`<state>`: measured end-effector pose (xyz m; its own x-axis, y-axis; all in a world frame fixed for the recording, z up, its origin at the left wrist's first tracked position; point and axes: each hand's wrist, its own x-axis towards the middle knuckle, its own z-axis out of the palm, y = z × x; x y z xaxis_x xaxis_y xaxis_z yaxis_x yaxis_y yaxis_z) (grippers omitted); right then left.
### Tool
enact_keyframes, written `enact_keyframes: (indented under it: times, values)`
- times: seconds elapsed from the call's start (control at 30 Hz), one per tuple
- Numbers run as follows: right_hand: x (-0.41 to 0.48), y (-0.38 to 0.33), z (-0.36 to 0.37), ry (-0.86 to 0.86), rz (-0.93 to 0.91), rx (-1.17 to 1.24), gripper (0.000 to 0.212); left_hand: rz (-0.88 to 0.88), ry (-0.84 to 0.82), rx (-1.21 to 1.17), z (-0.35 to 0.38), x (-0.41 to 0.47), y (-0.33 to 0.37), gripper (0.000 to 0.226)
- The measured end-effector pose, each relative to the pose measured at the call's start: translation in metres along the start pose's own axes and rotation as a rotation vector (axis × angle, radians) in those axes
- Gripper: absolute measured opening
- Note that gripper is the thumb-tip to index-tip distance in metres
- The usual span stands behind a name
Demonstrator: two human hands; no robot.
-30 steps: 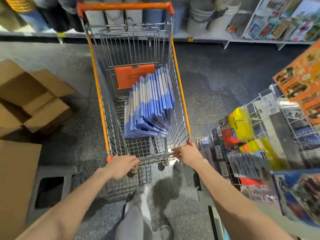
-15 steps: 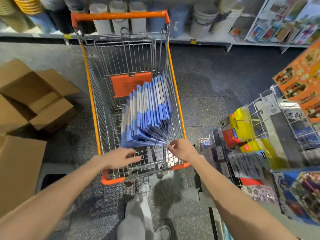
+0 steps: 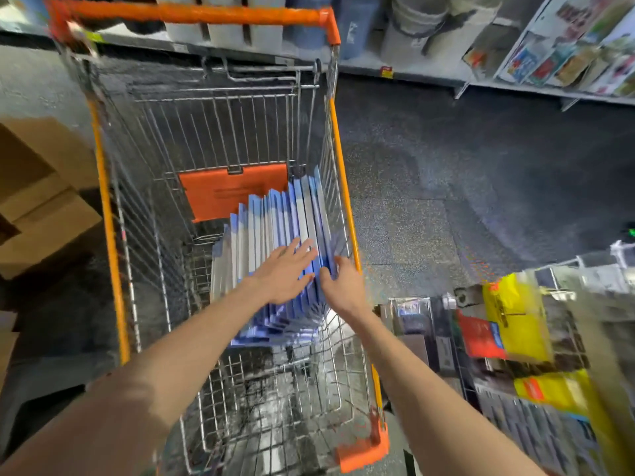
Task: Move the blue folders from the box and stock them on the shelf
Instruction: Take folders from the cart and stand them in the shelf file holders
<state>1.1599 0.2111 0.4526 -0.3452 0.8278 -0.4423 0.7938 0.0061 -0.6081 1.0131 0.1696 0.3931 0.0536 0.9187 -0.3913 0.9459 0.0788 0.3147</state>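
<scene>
Inside the cart, toward its right side, your left hand is lying flat on the upper edges of the blue folders. Its fingers are straight and spread, pressing rather than gripping. Just beside it, against the cart's right wall, your right hand is touching the outermost folders with the thumb on one side and the fingers on the other. Blur is hiding whether it is actually pinching them, so I cannot tell. The folders are standing on edge in a fanned row, leaning toward that right wall, with none out of the cart yet. They are looking thin: light singly, weighty as a batch, probably slick-covered and apt to slide apart or flop if held by a corner. You are likely best squeezing a modest bundle between both palms across the flat faces. Beyond them an orange flap is hanging at the cart's far end, and past the cart a shelf is running along the floor.
</scene>
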Motion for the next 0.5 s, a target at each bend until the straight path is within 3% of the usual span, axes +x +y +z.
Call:
enact_keyframes:
  times: [0.2,0.5]
  values:
    - [0.022,0.007,0.018,-0.029,0.078,-0.05,0.034,0.059,-0.025,0.084,0.022,-0.004,-0.032,0.065]
    - [0.032,0.012,0.04,-0.137,0.15,0.048,0.046,0.116,-0.072,0.128,0.027,-0.019,-0.056,0.068]
